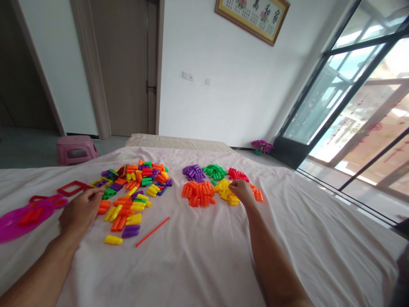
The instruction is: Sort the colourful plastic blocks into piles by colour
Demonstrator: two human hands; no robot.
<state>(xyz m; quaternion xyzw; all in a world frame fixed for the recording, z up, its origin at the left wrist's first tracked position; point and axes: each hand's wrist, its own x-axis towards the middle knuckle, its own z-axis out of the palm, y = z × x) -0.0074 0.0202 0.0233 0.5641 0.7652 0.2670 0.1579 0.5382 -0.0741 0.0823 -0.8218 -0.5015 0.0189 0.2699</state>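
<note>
My left hand (80, 209) is at the left edge of a mixed heap of coloured plastic pieces (147, 171), its fingers drawn together. Anything in that pinch is too small to make out. Close by are green pieces (109, 194) and orange pieces (104, 207). My right hand (243, 190) reaches over the right side of a pile of yellow pieces (225, 192), fingers closed and their grip hidden. Around that pile lie single-colour piles: orange (198, 194), purple (193, 172), green (214, 172) and red (238, 174).
On the white cloth (191, 260) lie an orange stick (152, 231), a red frame (73, 187) and a magenta plastic tray (9, 228) with orange pieces on it. A pink stool (77, 149) stands beyond the left edge. Purple flowers (262, 146) stand by the wall.
</note>
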